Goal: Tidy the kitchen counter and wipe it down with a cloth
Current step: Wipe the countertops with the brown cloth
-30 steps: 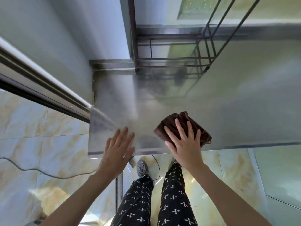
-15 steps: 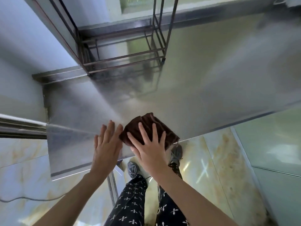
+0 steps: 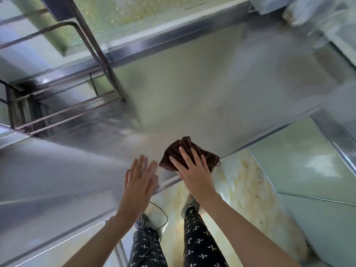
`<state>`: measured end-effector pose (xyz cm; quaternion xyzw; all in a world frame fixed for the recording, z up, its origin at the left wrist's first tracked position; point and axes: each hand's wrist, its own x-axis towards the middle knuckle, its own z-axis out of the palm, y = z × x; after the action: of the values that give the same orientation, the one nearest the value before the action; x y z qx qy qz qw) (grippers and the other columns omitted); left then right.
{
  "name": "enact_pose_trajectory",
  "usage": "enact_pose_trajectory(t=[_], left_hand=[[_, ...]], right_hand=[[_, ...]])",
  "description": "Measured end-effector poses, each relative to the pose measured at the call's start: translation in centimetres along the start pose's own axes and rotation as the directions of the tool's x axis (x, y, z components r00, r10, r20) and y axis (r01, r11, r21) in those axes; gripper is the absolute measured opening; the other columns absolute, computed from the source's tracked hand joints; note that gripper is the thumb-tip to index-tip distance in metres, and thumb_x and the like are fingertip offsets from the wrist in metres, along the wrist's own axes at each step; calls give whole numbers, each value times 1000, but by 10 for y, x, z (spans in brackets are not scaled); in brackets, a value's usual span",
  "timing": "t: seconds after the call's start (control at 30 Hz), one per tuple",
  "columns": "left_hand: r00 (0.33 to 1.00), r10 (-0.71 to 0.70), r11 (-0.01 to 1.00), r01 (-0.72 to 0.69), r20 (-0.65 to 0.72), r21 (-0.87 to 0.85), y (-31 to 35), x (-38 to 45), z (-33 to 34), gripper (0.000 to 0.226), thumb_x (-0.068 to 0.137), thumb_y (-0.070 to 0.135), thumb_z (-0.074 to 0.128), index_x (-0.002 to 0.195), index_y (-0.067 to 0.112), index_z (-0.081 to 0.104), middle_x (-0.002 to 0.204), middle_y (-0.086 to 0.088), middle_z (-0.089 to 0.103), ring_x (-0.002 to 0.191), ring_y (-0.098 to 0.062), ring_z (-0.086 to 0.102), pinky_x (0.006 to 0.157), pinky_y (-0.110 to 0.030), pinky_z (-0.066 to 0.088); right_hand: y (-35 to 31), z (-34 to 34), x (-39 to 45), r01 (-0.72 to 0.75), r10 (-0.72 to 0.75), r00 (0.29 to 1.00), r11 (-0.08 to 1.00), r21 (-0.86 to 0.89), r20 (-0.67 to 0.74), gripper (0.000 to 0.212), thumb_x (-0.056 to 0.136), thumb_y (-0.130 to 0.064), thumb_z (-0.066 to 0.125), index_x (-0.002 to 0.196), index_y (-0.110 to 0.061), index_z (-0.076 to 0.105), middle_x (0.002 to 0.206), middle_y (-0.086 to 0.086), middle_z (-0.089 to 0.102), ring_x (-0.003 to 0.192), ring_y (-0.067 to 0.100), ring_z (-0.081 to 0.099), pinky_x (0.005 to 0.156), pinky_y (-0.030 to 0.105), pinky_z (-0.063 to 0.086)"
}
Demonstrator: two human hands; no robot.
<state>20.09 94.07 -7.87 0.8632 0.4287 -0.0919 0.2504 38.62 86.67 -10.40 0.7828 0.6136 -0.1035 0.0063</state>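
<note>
A dark brown cloth (image 3: 189,154) lies bunched on the stainless steel tabletop (image 3: 192,97), right at its near edge, with one corner hanging slightly past the lip. It looks soft, light and limp, likely to crumple and slide easily on the smooth metal, so it is best controlled by pressing flat on its middle rather than pinching a corner.

The right hand (image 3: 192,170) lies on top of it, palm down, fingers spread and straight. Its grip is open, pressing the cloth down rather than closing around it. The forearm reaches in from the lower right.

Just beside it, the left hand (image 3: 139,182) is flat and open, fingers together, holding nothing. It is blurred, so whether it touches the metal is unclear.

Further back on the left a wire rack (image 3: 77,89) stands on the tabletop against a window. Below the edge, patterned trousers and a marbled tile floor (image 3: 256,180) show.
</note>
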Motion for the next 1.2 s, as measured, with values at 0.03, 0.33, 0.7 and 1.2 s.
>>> enact_pose_trajectory(t=[0.03, 0.33, 0.7, 1.2], left_hand=[[1000, 2, 1000, -2, 13, -1, 13, 9, 0, 52, 93, 44, 21, 143, 31, 12, 155, -11, 11, 143, -31, 4, 114, -52, 15], [989, 65, 908, -113, -130, -403, 149, 65, -44, 38, 96, 18, 41, 134, 17, 41, 140, -1, 38, 118, -4, 42, 97, -8, 24], [943, 143, 443, 211, 301, -871, 292, 125, -89, 19, 95, 23, 46, 102, 6, 54, 93, -6, 58, 58, 3, 62, 50, -6, 46], [811, 518, 532, -58, 270, -845, 384, 121, -74, 2, 88, 14, 59, 89, 14, 60, 85, -4, 63, 83, -18, 61, 84, -42, 49]], right_hand=[[16, -4, 0, -32, 31, 999, 999, 21, 28, 69, 71, -31, 79, 132, -37, 46, 141, 2, 49, 120, 33, 54, 96, 49, 45], [129, -46, -8, -387, 425, 904, 760, 521, 52, 39, 97, -19, 47, 135, -26, 48, 150, 3, 33, 135, 28, 34, 107, 34, 35], [189, -152, -52, 111, 458, 847, -646, 755, 268, 45, 101, -34, 32, 137, -11, 43, 136, 13, 53, 126, 29, 50, 107, 44, 38], [208, -193, -125, 262, 845, 464, -419, 870, 267, 23, 92, -22, 57, 113, -15, 59, 111, 12, 68, 97, 24, 68, 83, 38, 56]])
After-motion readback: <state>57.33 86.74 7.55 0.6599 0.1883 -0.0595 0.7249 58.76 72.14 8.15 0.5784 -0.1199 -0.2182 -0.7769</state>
